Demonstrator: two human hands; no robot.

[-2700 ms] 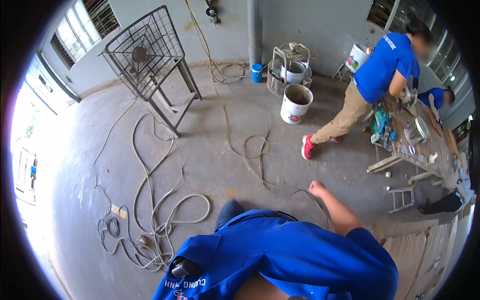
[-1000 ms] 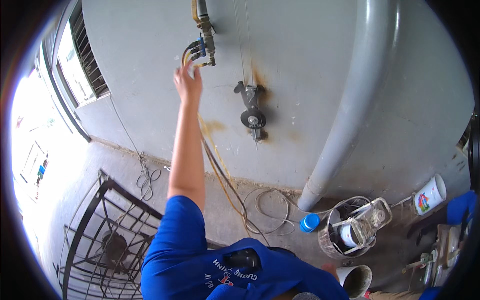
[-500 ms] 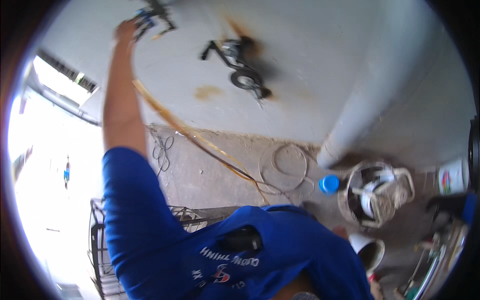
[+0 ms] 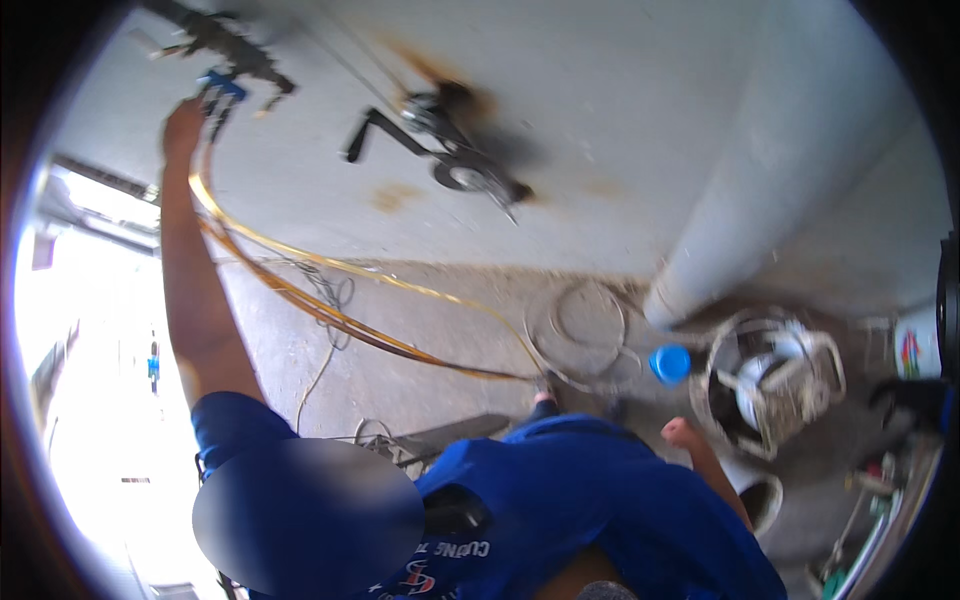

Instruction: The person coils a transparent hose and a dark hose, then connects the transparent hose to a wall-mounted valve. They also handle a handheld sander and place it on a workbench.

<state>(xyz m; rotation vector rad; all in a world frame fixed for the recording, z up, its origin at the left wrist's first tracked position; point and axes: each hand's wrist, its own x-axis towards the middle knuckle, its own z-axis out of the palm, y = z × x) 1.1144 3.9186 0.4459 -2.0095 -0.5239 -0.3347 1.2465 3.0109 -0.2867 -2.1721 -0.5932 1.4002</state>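
My left arm stretches up the grey wall. My left hand (image 4: 185, 125) is closed at a blue block-shaped fitting (image 4: 224, 86) with dark stems below it; blur hides its exact kind. Just above is a grey metal bracket-like fixture (image 4: 225, 45) on the wall; whether it touches the blue fitting I cannot tell. Yellow and brown hoses (image 4: 310, 310) hang from near this hand and curve to the floor by my foot. My right hand (image 4: 681, 433) hangs low at my side, fingers curled in, with nothing visible in it.
A hand-crank winch (image 4: 455, 165) juts from the rust-stained wall. A thick grey pipe (image 4: 745, 190) slopes down to the floor. Nearby are a coiled hose (image 4: 575, 330), a blue container (image 4: 670, 365), a round metal-framed machine (image 4: 770, 385) and a white bucket (image 4: 915, 345).
The view has shifted, so the wall fixtures sit farther left and lower. My left hand stays at the blue fitting. My right hand has come clearly into view beside my body.
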